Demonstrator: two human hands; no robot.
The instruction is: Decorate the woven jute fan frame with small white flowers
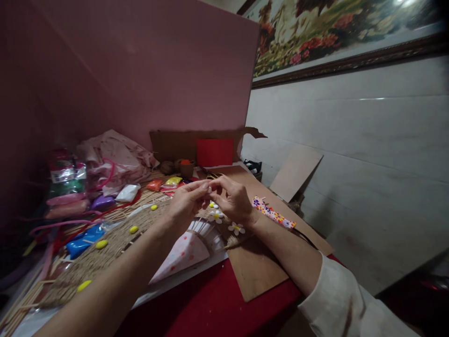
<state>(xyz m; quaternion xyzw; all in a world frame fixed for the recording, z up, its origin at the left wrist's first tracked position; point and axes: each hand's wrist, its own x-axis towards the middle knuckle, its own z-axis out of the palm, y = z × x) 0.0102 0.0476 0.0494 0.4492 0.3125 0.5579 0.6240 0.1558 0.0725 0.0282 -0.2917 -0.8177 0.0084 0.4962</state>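
My left hand [187,201] and my right hand [234,200] meet over the table, fingers closed in a pinch. A small white piece of clay [209,189] shows between their fingertips; most of it is hidden. Below them lies a fan-shaped craft with a twine-wrapped band [119,243]. Yellow clay discs [101,244] dot the band's left part. White daisies with yellow centres [236,228] sit on its right part, under and beside my right hand. Pink spotted fabric [185,255] fills the fan's inner part.
Clay packets, including blue [84,241], white [128,193] and yellow [172,181], lie at the left and back. Flower-patterned fabric [273,214] rests right of my right hand on brown board [256,269]. A red card [214,152] leans at the back, over the red tablecloth [196,309].
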